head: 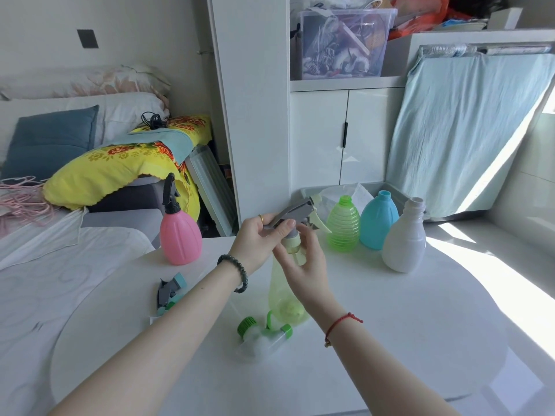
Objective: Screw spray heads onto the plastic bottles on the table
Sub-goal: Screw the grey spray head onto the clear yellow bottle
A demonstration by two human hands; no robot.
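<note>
A pale yellow translucent bottle [283, 298] stands mid-table. A grey and cream spray head [295, 212] sits on its neck. My left hand [259, 243] grips the grey top of that head. My right hand [303, 259] wraps its fingers around the collar and the bottle's neck. A pink bottle [179, 240] with a black spray head stands at the left. Three open-necked bottles stand behind: green ribbed [343, 225], blue [378, 222] and white [404, 237]. A grey and teal spray head [169, 291] lies loose on the left. A green and clear spray head [262, 334] lies at the front.
The round white table [420, 340] has sunlit bare surface at the right. A grey tray [393, 193] with white bags sits behind the bottles. A bed with pillows lies to the left, white cabinets behind.
</note>
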